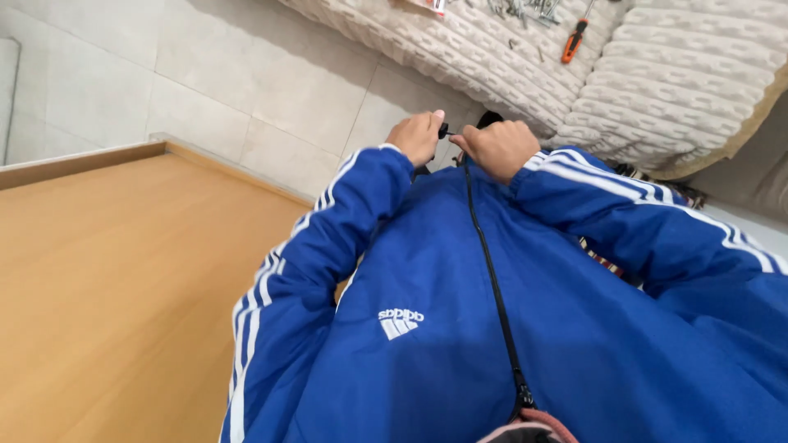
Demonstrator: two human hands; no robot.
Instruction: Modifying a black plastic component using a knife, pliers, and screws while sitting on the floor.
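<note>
hands (both curled), pinching small black part, knuckles together

It looked like a room in a home, with a do-it-yourself job under way. The floor was laid in large pale tiles with thin grout lines, of the sort found in living quarters. A thick cream knitted blanket with a cable pattern lay spread over what seemed to be a bed or sofa, its edge hanging toward the tiles. On that blanket rested an orange-handled screwdriver and a small scatter of metal screws. A plain wooden panel in a light honey tone lay flat nearby, like part of flat-pack furniture.
</note>
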